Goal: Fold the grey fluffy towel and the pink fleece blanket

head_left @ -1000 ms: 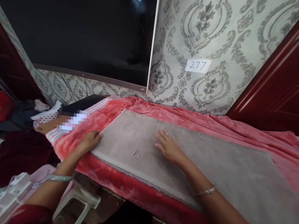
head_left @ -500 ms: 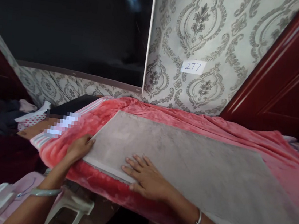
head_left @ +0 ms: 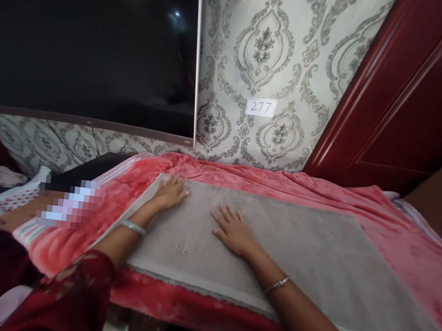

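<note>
A: What is closest?

B: A dark red sleeve (head_left: pixel 73 295) on the left forearm. Past it runs the near strip of a pink-red blanket (head_left: pixel 186 306), showing below the edge of a grey cloth (head_left: pixel 295 251).

A: How does the grey cloth lie?

B: Flat on the blanket, under both hands. It is oblong, its long axis running left to right, with the right end slanting toward the wearer. A small mark (head_left: pixel 182 249) shows on its left part, toward the near edge.

A: And the hands?

B: The right hand (head_left: pixel 232 232) rests palm down on the left half, between the near and far edges, fingers spread, gripping nothing. A little farther off, the left hand (head_left: pixel 169 192) lies palm down by the far left corner, fingers loosely spread, also holding nothing that I can see.

A: Which is nearer which part?

B: The left is nearer the short left end; the right is nearer the middle. Most of the cloth's length stretches to the right of both, its right end well apart from them.

A: Beyond that?

B: Blanket folds, then a patterned wall (head_left: pixel 293 77) with a large dark screen (head_left: pixel 86 44) at left and a slip reading 277 (head_left: pixel 261 107).
</note>
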A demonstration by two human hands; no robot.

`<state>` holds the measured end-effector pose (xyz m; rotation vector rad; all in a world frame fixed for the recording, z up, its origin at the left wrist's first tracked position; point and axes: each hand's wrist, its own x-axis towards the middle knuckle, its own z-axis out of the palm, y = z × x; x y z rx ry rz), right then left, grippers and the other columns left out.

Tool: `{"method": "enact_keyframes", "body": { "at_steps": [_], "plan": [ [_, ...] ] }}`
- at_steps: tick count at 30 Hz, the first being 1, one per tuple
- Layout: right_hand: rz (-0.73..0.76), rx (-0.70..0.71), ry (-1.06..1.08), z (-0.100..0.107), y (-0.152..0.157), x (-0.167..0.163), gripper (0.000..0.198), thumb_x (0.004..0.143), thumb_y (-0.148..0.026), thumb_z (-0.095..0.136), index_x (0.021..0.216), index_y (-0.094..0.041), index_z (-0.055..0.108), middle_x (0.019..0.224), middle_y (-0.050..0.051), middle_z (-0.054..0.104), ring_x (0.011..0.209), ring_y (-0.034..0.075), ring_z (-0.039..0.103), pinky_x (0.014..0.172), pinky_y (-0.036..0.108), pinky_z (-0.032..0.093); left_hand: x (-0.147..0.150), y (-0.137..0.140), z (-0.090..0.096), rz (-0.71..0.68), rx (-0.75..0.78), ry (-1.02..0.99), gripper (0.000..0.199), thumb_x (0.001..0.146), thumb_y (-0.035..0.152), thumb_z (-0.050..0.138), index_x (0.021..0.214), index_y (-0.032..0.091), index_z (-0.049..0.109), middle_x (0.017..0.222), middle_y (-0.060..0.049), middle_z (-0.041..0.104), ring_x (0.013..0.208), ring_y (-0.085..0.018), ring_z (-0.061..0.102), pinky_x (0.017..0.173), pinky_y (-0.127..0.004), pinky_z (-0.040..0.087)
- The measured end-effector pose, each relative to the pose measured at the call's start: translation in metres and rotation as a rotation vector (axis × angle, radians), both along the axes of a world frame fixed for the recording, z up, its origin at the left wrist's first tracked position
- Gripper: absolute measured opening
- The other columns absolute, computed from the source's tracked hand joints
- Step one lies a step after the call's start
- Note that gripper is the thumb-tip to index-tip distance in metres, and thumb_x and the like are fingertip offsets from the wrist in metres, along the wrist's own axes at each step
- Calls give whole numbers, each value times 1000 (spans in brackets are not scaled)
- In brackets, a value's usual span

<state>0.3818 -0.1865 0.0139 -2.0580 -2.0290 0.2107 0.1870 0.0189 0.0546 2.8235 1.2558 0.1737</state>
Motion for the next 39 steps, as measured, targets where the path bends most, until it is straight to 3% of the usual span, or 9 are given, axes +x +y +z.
{"method": "enact_keyframes", "body": {
  "at_steps": [6,11,14,19,21,30,34,37,39],
  "plan": [
    [100,-19,-16,-11,-12,-3,61,102,-54,40,159,-34,31,170,6,12,156,33,5,121,65,5,14,0,-31,90,-7,41,65,100,53,29,157,24,35,167,-13,27,155,-36,18,120,-64,16],
    [222,-46,40,-5,-19,-8,63,101,-61,39,158,-35,32,169,3,17,156,31,1,122,62,2,13,0,-29,97,9,45,64,100,54,29,157,26,36,167,-11,28,155,-34,19,121,-62,18],
    [273,-15,88,-2,-19,1,62,101,-62,37,157,-34,36,168,4,23,156,28,9,124,58,7,15,0,-26,97,11,49,64,100,52,29,158,25,35,167,-10,28,154,-34,19,121,-61,19],
    [-93,35,18,1,-16,45,55,105,-49,36,157,-30,37,168,8,22,155,31,15,122,61,13,17,2,-25,120,28,90,63,101,50,27,158,24,34,167,-9,27,154,-34,21,120,-60,20],
    [-127,3,-25,-1,-17,57,60,103,-50,40,159,-29,32,169,8,16,155,33,11,121,63,12,18,3,-25,118,32,96,63,101,49,27,158,24,34,168,-9,26,154,-33,21,120,-60,21],
    [272,-74,136,-4,-69,4,68,100,-61,44,160,-33,28,169,4,14,156,30,3,124,58,1,17,6,-25,105,33,98,65,100,49,24,159,22,32,168,-9,24,154,-34,19,120,-61,21],
    [474,-92,326,1,-84,1,60,102,-59,42,156,-33,38,166,2,30,155,24,18,125,49,12,18,8,-24,105,27,108,65,101,50,20,159,22,31,168,-9,23,155,-33,18,120,-60,19],
    [300,35,389,7,-77,42,59,104,-54,37,157,-27,37,162,6,37,150,19,32,123,41,23,18,8,-23,100,23,110,66,101,51,18,160,23,30,169,-9,22,155,-32,17,121,-60,18],
    [0,126,272,10,-70,81,62,104,-49,39,159,-20,33,166,11,27,154,24,20,125,46,16,19,7,-22,98,19,116,67,101,51,17,160,22,28,169,-9,21,155,-32,16,121,-60,17]
  ]
}}
